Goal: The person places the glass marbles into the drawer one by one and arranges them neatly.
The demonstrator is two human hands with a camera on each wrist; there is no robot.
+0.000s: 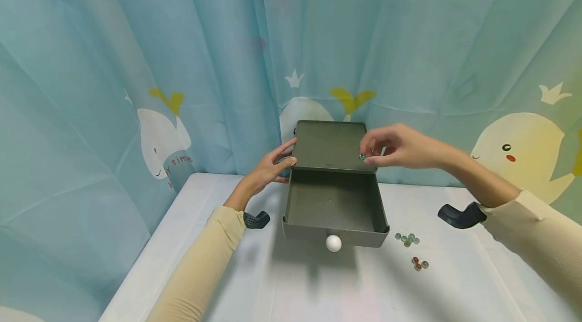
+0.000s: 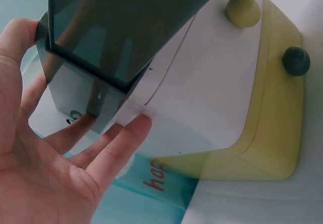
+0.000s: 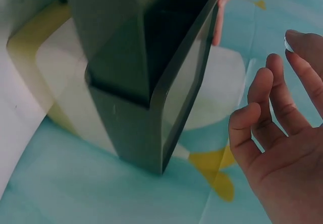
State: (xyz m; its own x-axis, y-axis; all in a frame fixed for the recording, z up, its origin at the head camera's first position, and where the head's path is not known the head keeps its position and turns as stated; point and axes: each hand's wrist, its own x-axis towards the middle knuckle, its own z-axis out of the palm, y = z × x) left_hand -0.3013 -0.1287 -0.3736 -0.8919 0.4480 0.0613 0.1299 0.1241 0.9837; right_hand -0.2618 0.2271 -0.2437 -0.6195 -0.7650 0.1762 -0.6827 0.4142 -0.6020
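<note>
My right hand (image 1: 400,147) pinches a greenish glass marble (image 1: 361,157) between thumb and fingertip, above the right part of the drawer unit's dark green top (image 1: 329,145). In the right wrist view only a pale sliver of that marble (image 3: 288,45) shows. The green top drawer (image 1: 336,235) is pulled out, its white knob (image 1: 333,243) facing me. With fingers spread and fairly straight, my left hand (image 1: 268,170) rests against the left side of the unit. The left wrist view shows a white drawer (image 2: 202,77) and a yellow one (image 2: 277,113) stacked below.
On the white table (image 1: 245,281), to the right of the drawer, lie several greenish marbles (image 1: 404,238) and a small cluster of reddish ones (image 1: 418,266). A blue curtain (image 1: 227,59) with whale prints hangs right behind the unit.
</note>
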